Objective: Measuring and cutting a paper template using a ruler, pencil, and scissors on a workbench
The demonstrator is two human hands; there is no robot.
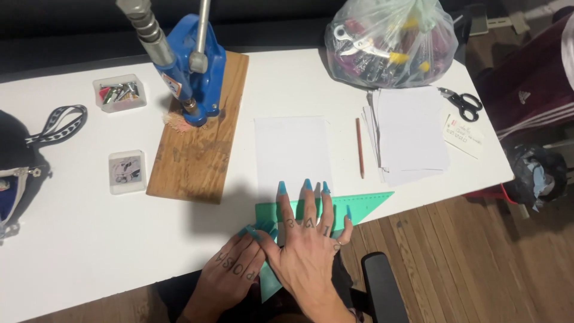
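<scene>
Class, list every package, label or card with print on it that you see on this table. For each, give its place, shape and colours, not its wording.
Plastic bag: far right, knotted, clear, full of mixed colourful items.
Paper card: right edge beside the scissors, small, white with handwriting and a red mark.
Clear box: far left, rectangular, holding small metal and red parts.
Small square box: left of the wooden board, clear with a pale picture.
Sticker: on the blue press, small, pale.
</scene>
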